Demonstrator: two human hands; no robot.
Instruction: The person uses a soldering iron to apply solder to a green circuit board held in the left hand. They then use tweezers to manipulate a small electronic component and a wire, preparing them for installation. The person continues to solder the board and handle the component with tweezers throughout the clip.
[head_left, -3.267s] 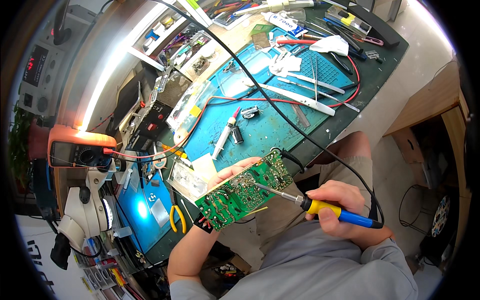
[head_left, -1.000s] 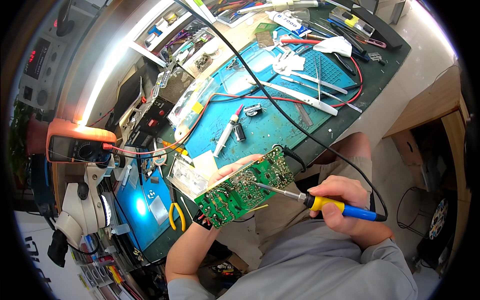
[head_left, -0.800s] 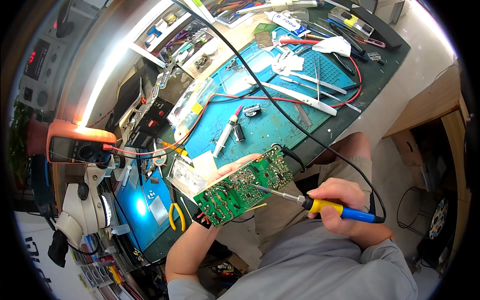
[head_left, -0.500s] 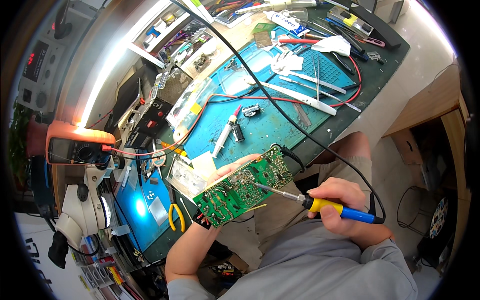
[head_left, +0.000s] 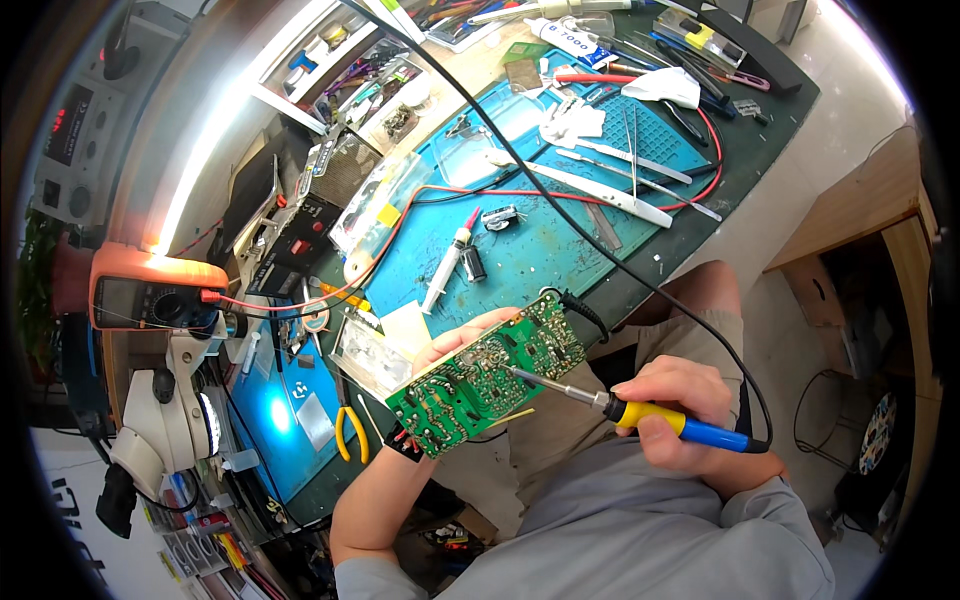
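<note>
Barely anything shifted since a moment before: my soldering iron (head_left: 640, 408) stayed with its tip on the one green circuit board (head_left: 487, 386), solder side up, dotted with silver joints, above my lap at the edge of the blue mat (head_left: 520, 250). My left hand (head_left: 462, 338) gripped the board from beneath; my right hand (head_left: 675, 400) was closed around the single yellow-and-blue iron.

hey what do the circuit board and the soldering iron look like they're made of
Circuit board: likely rigid fibreglass laminate, glossy green coating, shiny silvery solder spots. Soldering iron: thin bare metal tip and shaft; yellow and blue grip, probably plastic or rubber, matte.
</note>
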